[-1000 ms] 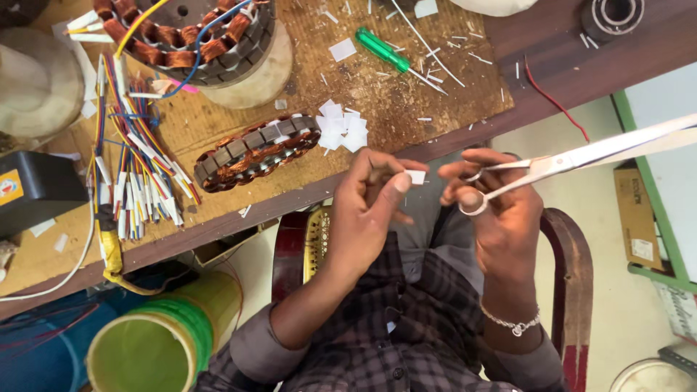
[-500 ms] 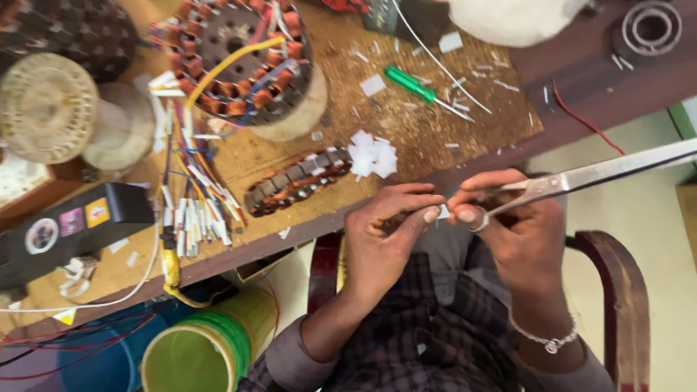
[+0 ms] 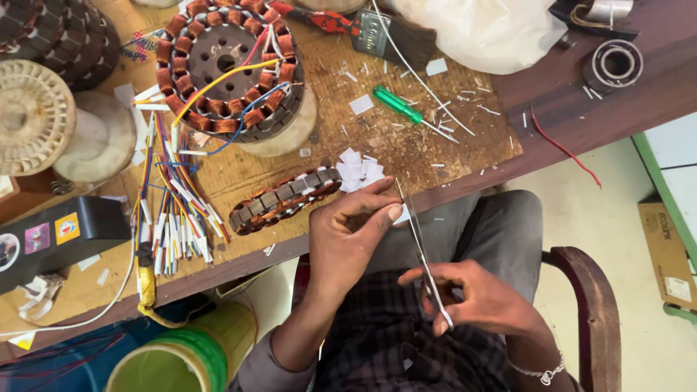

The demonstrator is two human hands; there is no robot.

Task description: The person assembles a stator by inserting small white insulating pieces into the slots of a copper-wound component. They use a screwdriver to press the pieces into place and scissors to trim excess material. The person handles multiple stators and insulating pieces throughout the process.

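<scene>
We pinch a small white paper piece (image 3: 401, 214) between thumb and fingers of our left hand (image 3: 356, 232), just off the workbench (image 3: 581, 116) edge above our lap. Our right hand (image 3: 479, 297) grips the scissors (image 3: 420, 243), whose blades point up beside that piece. Near the left hand lie a pile of cut white squares (image 3: 356, 170), a curved stator segment (image 3: 283, 199), a wound stator (image 3: 229, 69), coloured wires (image 3: 174, 210) and a green screwdriver (image 3: 399, 105).
</scene>
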